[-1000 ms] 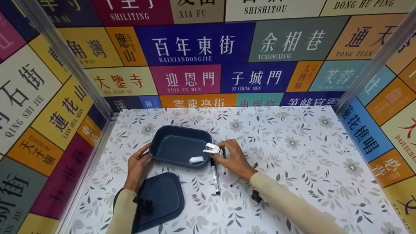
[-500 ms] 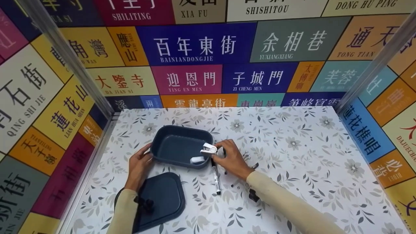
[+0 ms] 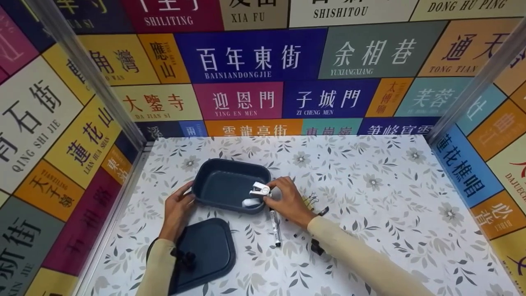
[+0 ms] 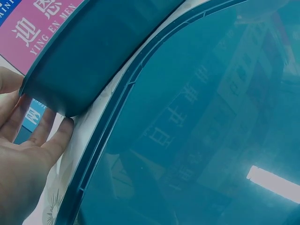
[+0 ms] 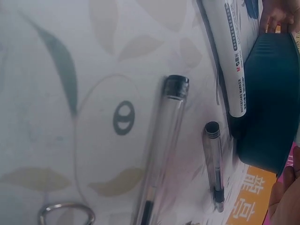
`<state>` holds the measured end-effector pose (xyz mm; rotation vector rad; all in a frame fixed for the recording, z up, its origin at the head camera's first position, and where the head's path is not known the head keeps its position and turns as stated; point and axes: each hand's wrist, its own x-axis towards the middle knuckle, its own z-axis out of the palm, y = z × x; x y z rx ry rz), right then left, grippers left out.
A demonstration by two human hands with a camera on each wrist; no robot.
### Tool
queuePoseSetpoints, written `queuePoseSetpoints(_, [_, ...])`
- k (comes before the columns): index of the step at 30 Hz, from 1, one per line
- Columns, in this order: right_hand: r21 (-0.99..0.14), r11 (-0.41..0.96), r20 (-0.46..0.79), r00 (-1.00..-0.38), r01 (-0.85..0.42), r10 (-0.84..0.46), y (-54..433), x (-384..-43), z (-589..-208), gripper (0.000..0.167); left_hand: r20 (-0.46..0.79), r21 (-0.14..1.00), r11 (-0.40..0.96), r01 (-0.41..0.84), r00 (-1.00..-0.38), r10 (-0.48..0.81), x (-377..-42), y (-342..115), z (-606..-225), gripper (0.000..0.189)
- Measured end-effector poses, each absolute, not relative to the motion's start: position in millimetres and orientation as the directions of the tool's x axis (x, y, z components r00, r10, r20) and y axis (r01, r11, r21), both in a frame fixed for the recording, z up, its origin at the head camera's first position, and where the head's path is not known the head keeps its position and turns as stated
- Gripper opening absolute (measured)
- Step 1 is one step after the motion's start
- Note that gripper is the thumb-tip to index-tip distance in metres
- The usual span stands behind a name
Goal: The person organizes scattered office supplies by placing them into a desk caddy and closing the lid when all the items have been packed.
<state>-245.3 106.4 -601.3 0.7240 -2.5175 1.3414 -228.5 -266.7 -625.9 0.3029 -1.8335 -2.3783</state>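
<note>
My left hand (image 3: 177,211) rests its fingers against the left end of a dark blue rectangular box (image 3: 207,201), outside its wall; the left wrist view shows the fingertips (image 4: 65,126) spread between rim and base. Over the box's right end, my right hand (image 3: 289,201) pinches a small white stapler (image 3: 259,189) with a round pivot, its arms apart and pointing left. Close under it, a small oblong white thing (image 3: 251,202) lies inside the box. In the right wrist view only part of the right hand (image 5: 287,201) shows, and the stapler is hidden.
The matching dark blue lid (image 3: 209,246) lies before the box, under the left forearm. A whiteboard marker (image 3: 275,230) lies at the box's right. Beyond it are clear-barrelled pens (image 5: 166,126), another short pen (image 5: 214,164) and a metal loop (image 5: 65,212). Sign-patterned panels (image 3: 250,57) enclose the table.
My right hand has moved slightly left with the stapler, bringing it from the box's right rim to farther over the inside. The left hand keeps its place at the box.
</note>
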Motion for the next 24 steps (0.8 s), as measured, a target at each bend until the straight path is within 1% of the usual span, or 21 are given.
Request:
queuePoseSetpoints(7, [-0.701, 0.472, 0.422, -0.844, -0.535, -0.331, 100.4, -246.2, -600.2, 0.027, -0.091, 0.966, -0.254, -0.037, -0.975, -0.205, -228.0, -266.8, -623.6, 0.05])
queuePoseSetpoints(15, [-0.673, 0.442, 0.489, -0.805, -0.593, -0.334, 96.4, -247.7, -596.4, 0.039, -0.093, 0.956, -0.291, -0.03, -0.974, -0.205, -229.4, -266.6, -624.6, 0.05])
queuePoseSetpoints(24, [-0.689, 0.461, 0.467, -0.828, -0.56, -0.309, 105.1, -247.6, -597.0, 0.035, -0.105, 0.95, -0.31, -0.039, -0.975, -0.197, -228.6, -268.3, -624.9, 0.05])
